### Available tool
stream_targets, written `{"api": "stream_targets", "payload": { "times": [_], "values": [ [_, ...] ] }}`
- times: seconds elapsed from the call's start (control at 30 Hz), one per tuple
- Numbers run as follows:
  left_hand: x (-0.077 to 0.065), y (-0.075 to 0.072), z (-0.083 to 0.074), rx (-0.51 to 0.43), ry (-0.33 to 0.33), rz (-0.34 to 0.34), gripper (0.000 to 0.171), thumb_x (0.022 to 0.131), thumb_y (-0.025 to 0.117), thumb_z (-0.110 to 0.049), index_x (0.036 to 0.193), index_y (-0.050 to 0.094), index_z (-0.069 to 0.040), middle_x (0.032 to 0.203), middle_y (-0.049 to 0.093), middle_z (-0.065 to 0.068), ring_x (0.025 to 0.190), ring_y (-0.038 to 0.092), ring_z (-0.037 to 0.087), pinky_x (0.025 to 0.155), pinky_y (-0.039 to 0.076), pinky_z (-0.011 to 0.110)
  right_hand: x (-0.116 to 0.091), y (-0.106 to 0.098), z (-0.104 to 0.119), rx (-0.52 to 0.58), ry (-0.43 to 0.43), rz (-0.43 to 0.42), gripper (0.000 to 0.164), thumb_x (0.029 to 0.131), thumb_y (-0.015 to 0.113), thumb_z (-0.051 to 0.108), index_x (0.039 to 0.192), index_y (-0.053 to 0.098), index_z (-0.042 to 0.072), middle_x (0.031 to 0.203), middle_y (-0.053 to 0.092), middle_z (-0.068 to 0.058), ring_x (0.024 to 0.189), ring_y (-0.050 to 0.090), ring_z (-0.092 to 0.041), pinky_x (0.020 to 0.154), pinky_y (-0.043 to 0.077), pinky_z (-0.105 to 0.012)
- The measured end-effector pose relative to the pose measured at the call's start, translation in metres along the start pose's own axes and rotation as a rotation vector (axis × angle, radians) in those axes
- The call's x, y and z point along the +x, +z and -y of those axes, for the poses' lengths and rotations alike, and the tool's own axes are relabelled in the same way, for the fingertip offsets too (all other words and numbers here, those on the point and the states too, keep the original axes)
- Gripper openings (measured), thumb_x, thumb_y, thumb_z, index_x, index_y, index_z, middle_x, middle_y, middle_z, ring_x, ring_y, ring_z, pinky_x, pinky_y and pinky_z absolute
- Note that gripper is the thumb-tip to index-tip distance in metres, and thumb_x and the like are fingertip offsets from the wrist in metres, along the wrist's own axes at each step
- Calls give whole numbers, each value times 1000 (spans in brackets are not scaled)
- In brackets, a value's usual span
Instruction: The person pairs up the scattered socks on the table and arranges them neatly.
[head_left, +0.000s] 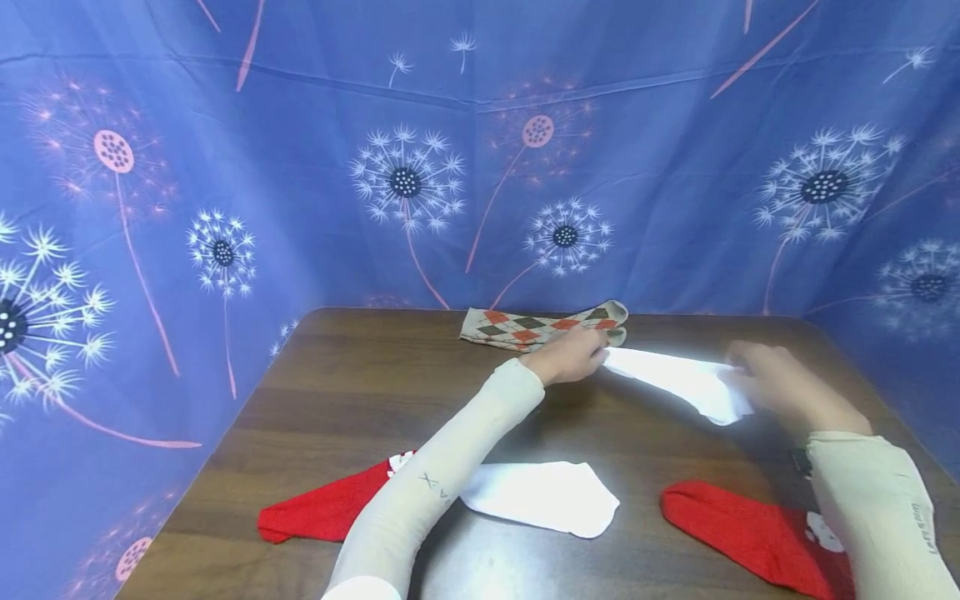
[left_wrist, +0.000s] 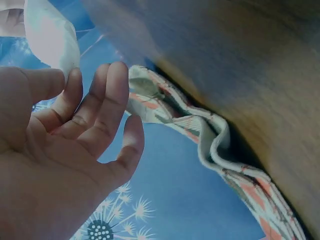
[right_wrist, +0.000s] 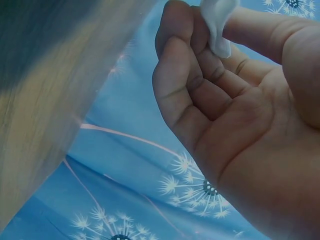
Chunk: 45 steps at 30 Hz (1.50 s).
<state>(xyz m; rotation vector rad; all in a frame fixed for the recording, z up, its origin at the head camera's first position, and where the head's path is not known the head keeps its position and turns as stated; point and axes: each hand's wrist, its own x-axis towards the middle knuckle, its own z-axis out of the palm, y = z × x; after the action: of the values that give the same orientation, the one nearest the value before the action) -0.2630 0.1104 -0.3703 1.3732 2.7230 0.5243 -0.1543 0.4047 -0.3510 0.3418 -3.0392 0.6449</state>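
A white sock (head_left: 671,377) is stretched between both hands above the far right part of the table. My left hand (head_left: 570,356) pinches one end of it between thumb and forefinger, the other fingers spread loosely, as the left wrist view shows. At the other end my right hand (head_left: 780,385), blurred in the head view, pinches the fabric between thumb and fingers; a bit of white cloth (right_wrist: 218,25) sticks out there. Right behind the left hand lies an argyle sock (head_left: 525,328) in beige, orange and dark green, its folded edge (left_wrist: 215,135) near the fingers.
Another white sock (head_left: 543,498) lies flat at the front middle, partly under the left forearm. One red sock (head_left: 330,507) lies to its left, another red sock (head_left: 750,533) to its right, each partly hidden by a sleeve. Blue dandelion-print cloth (head_left: 480,167) hangs around the wooden table (head_left: 300,400).
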Motion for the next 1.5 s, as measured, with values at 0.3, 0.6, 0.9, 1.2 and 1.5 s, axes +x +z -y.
{"api": "stream_targets", "payload": {
  "times": [0.3,0.6,0.9,1.2,1.5],
  "values": [
    [-21,-7,4,1,20,-11,27,102,48,-15,74,48,-13,69,40,-3,62,35,10,59,29,21,-5,5,16,55,10,12,17,100,60,20,90,60,6,68,53,-2,59,48,-15,55,41,-31],
    [-42,-11,8,96,15,-24,25,102,50,-16,78,55,-13,65,40,-3,60,39,11,62,34,25,2,8,34,10,-62,17,10,96,63,12,95,60,3,67,55,1,57,51,-13,56,43,-31],
    [-67,-19,14,70,-7,-28,22,103,51,-19,84,59,-12,68,45,-2,61,40,11,58,34,23,4,15,50,4,-93,7,8,95,64,12,94,61,5,67,54,3,58,51,-12,56,44,-31],
    [-101,-22,22,-20,-12,-58,26,103,51,-16,76,53,-15,63,39,-4,54,34,6,53,31,21,2,12,81,-11,-133,0,5,94,64,11,95,60,7,67,53,4,56,49,-10,53,42,-29],
    [-135,-22,26,8,-15,-38,26,104,51,-18,78,53,-15,63,41,-5,53,33,5,51,30,19,2,22,103,-5,-167,50,6,93,66,8,95,61,9,67,54,6,57,50,-7,54,44,-29]
  ]
}}
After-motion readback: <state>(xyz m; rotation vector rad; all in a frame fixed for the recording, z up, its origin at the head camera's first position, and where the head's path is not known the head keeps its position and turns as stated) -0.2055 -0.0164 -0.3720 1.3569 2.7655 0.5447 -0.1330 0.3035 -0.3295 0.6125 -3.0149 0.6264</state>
